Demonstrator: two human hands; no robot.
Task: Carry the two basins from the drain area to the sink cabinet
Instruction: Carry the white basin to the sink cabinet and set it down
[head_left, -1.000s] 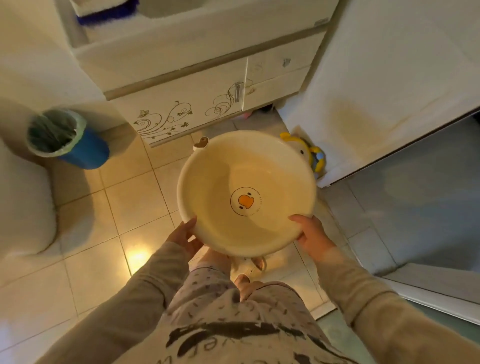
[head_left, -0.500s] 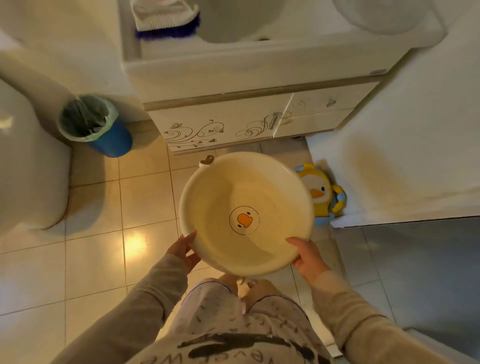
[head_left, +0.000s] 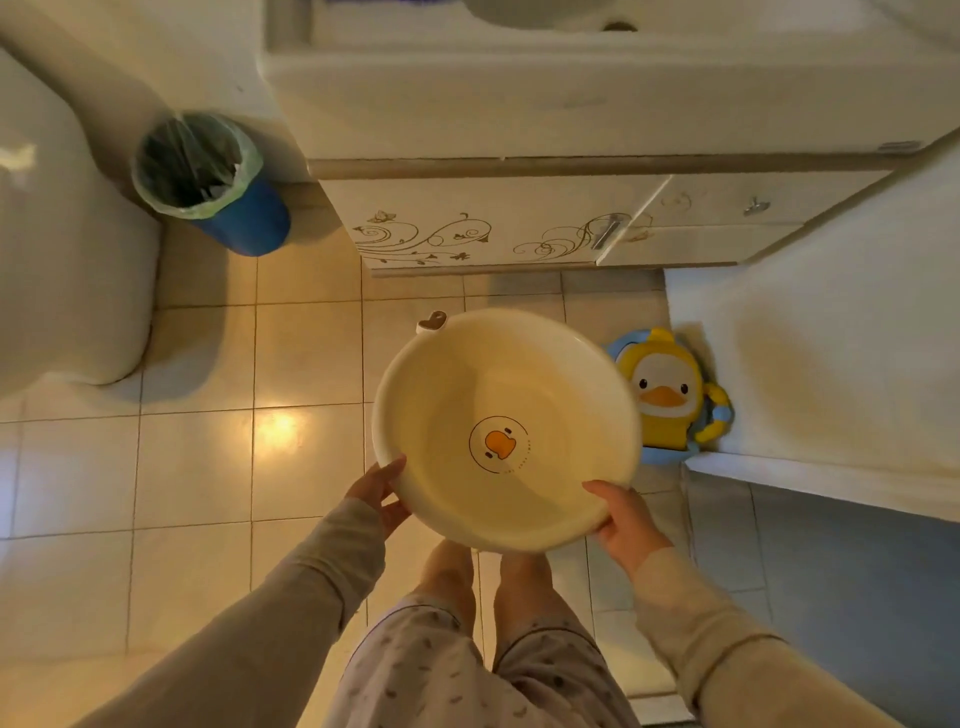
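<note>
A round cream basin (head_left: 545, 374) with an orange duck print on its bottom and a heart-shaped tab on its far rim is held above the tiled floor. My left hand (head_left: 378, 491) grips its near-left rim and my right hand (head_left: 626, 522) grips its near-right rim. The basin looks empty. Whether another basin is nested beneath it cannot be told. The sink cabinet (head_left: 467, 228), white with brown swirl decoration and a metal handle, stands straight ahead under the white sink.
A blue waste bin (head_left: 208, 182) with a green liner stands left of the cabinet. The toilet (head_left: 67, 260) fills the left edge. A yellow duck child seat (head_left: 670, 389) leans against the white door (head_left: 831, 338) at right. My legs are below the basin.
The view has swung right and closer to the cabinet, which now faces me squarely. The basin stays in both hands, carried toward the cabinet.
</note>
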